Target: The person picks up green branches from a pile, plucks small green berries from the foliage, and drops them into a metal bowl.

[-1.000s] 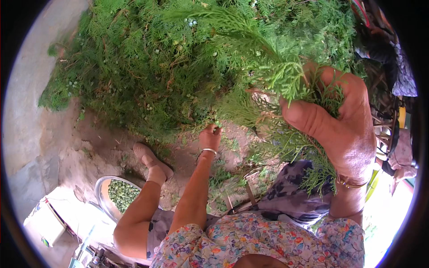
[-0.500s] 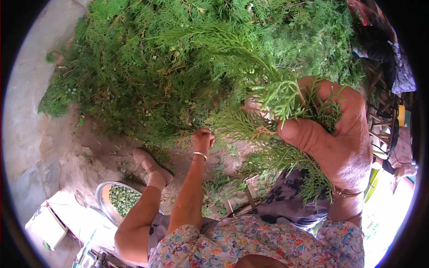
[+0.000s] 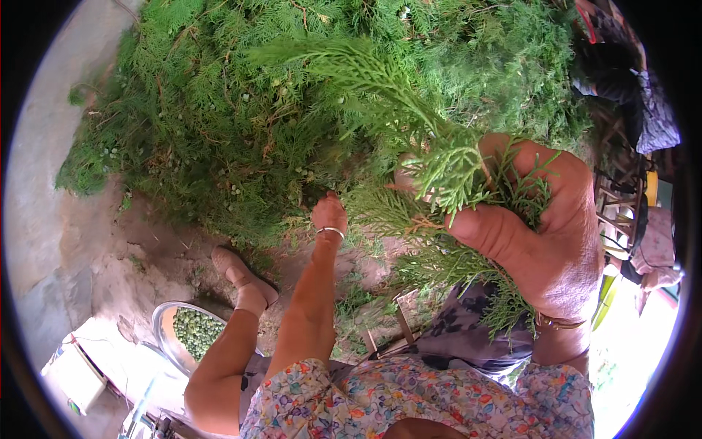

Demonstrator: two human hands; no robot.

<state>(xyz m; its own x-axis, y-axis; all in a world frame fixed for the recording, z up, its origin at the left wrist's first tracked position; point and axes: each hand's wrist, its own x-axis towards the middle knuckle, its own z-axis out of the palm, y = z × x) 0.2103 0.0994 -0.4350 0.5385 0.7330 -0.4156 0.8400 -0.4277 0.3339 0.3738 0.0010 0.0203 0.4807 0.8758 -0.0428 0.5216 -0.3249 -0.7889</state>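
Observation:
A big heap of green conifer branches point(image 3: 241, 110) covers the ground ahead of me. My right hand point(image 3: 541, 234) is raised close to the camera and grips a bunch of feathery green sprigs point(image 3: 446, 183); a long frond sticks up to the left from it. My left hand point(image 3: 329, 214), with a bangle at the wrist, reaches down to the near edge of the heap, its fingers hidden among the twigs.
A metal bowl point(image 3: 164, 322) holding small green pieces sits on the dirt at lower left, beside my sandalled foot point(image 3: 241, 274). A white box point(image 3: 73, 373) lies further left. Dark cloth and bags point(image 3: 629, 95) are piled at the right.
My right hand has lifted the bunch of sprigs nearer the camera and leftward. My left hand has stayed at the heap's edge, sliding a little further into the twigs.

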